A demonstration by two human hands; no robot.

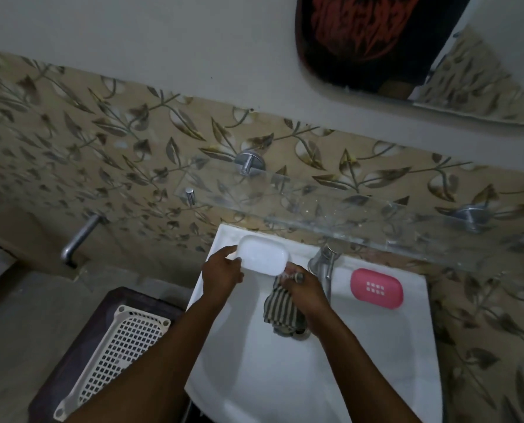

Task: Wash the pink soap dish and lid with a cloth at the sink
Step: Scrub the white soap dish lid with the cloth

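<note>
Counted at the sink point(361, 361): two hands, left hand point(221, 274) and right hand point(308, 290). One white lid point(263, 254), at 10 o'clock of the basin. One pink soap dish point(376, 288), at 2 o'clock. One striped cloth point(280, 305). One tap point(324, 261). One perforated basket point(114, 355), at 8 o'clock.

Sink point(376, 377) cut off at the 6 o'clock edge, drain point(298, 332) mostly hidden under striped cloth point(280, 306) and right hand point(308, 293), white basket point(114, 355) partly behind left forearm, mirror point(407, 56) cropped at 1 o'clock.
</note>
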